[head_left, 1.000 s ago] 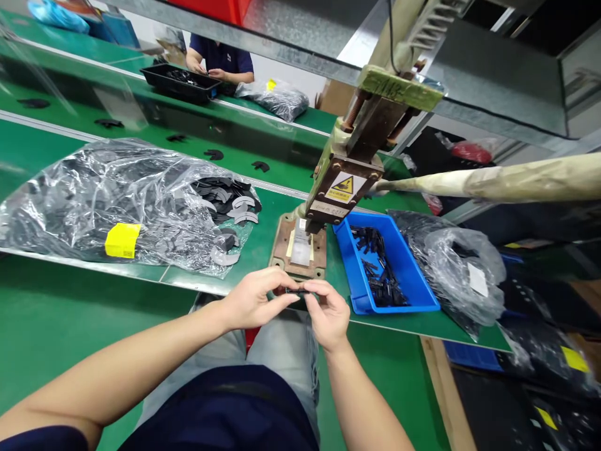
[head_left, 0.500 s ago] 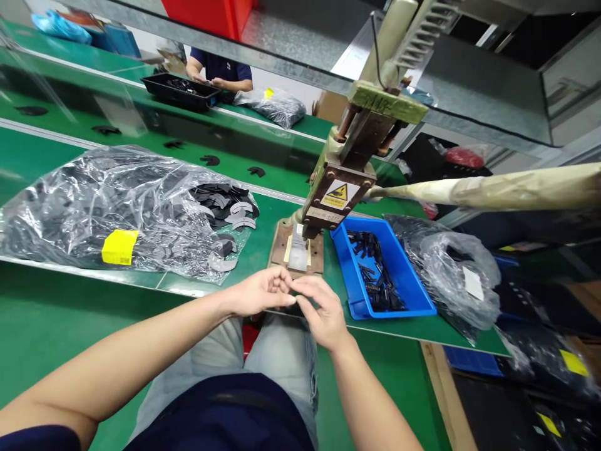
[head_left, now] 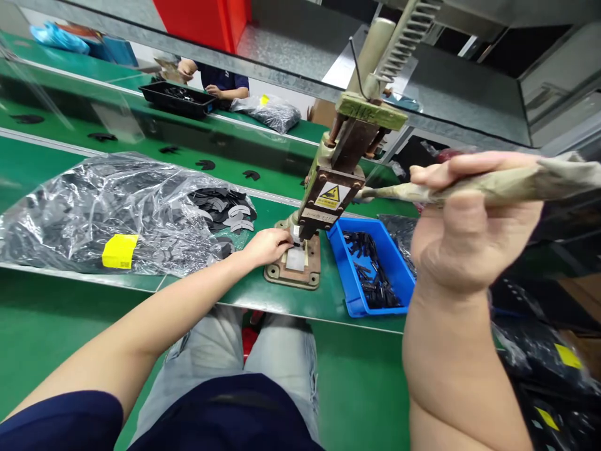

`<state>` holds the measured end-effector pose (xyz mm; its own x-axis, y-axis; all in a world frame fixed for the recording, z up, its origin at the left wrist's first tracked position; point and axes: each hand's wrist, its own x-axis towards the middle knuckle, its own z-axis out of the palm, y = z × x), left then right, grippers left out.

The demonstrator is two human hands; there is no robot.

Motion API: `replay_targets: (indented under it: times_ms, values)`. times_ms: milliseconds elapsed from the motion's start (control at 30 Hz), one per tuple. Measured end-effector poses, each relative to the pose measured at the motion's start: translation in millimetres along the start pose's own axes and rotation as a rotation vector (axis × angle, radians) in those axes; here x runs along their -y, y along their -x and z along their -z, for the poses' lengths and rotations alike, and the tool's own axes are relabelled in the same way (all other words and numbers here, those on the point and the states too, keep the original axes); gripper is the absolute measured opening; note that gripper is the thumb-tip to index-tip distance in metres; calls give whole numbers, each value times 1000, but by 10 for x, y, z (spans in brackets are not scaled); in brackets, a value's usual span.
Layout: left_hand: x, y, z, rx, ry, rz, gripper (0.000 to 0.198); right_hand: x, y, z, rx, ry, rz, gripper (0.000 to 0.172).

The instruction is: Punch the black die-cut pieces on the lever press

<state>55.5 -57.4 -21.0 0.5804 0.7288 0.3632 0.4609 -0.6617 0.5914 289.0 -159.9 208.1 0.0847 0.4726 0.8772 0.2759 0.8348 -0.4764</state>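
Note:
My right hand (head_left: pixel 469 219) is wrapped around the tape-covered lever (head_left: pixel 511 181) of a hand press (head_left: pixel 331 181), out to the right. My left hand (head_left: pixel 270 245) reaches to the press base (head_left: pixel 307 275), fingertips pinched together just under the ram. A small black part (head_left: pixel 297 243) shows at those fingertips, mostly hidden by the fingers and the ram. Below it on the base lies a pale metal block (head_left: pixel 295 259). A warning label (head_left: pixel 332 195) is stuck on the front of the press.
A clear bag (head_left: pixel 94 213) of dark curved pieces lies left of the press. To the right stands a blue bin (head_left: pixel 347 275) of small black parts. Curved pieces (head_left: pixel 205 165) lie in a row behind. Across the bench, a person (head_left: pixel 225 81) works beside a black tray (head_left: pixel 176 100).
My hands, together in front of the press before, have parted. The left moved forward to the press base; the right went up and right onto the lever and took hold of it.

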Motion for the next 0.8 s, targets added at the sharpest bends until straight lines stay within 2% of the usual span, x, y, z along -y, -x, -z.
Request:
replay_targets:
  times_ms: [67,100,233,300,400,500,633,700,800]
  values:
    - [0,-32,-18,28,-10,-46,16,52,43,-75,-41,14,25,16]
    - [4,-40,-23,33,-3,-60,16,64,114,-109,-75,16,41,12]
    - [4,-24,-44,10,28,-58,17,46,643,-182,-162,76,81,23]
    - [-19,-2,-56,-3,45,-42,17,1,967,-168,-163,164,68,28]
    - [-29,12,-11,20,66,-16,19,-99,1342,-102,-98,247,65,24]
    - [109,5,211,75,-3,49,24,-186,1489,-52,-96,247,77,17]
    - [542,20,721,102,-364,176,34,-229,1482,-67,-115,230,107,15]
    - [753,38,919,235,-484,204,45,-236,1471,-94,-143,222,129,16]
    - [928,53,1026,400,-579,245,57,-241,1474,-115,-161,225,136,17]
